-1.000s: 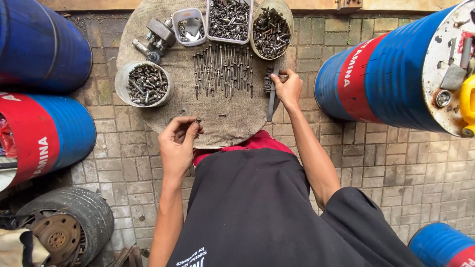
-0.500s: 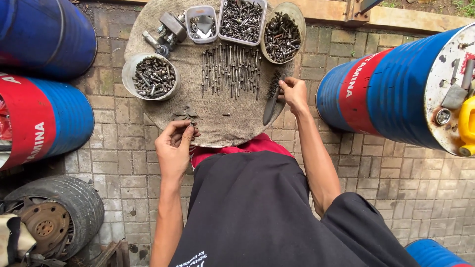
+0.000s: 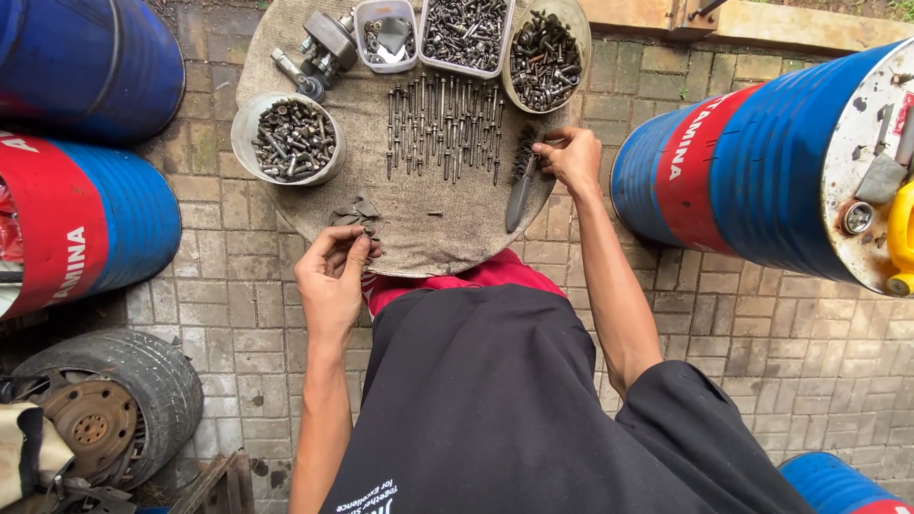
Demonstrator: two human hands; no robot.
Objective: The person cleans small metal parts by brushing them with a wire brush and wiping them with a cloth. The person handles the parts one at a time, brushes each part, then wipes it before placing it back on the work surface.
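My left hand (image 3: 333,271) pinches a small metal washer (image 3: 367,230) at the near edge of a round cloth-covered work top (image 3: 433,214), beside a little pile of dark flat metal pieces (image 3: 354,209). My right hand (image 3: 569,157) rests at the top's right edge, fingers on the bristle end of a wire brush (image 3: 519,186) that lies on the cloth. Rows of long bolts (image 3: 443,128) lie in the middle of the top.
A round tub of bolts (image 3: 290,141) sits left on the top; three more tubs of screws and nuts (image 3: 466,33) line the far edge beside a metal part (image 3: 319,48). Blue-and-red drums (image 3: 86,224) (image 3: 762,171) flank the top. A wheel with tyre (image 3: 100,414) lies lower left.
The view has shifted so the top sits lower in frame. My left hand drew back slightly towards me with the small washer. My right hand stays at the brush.
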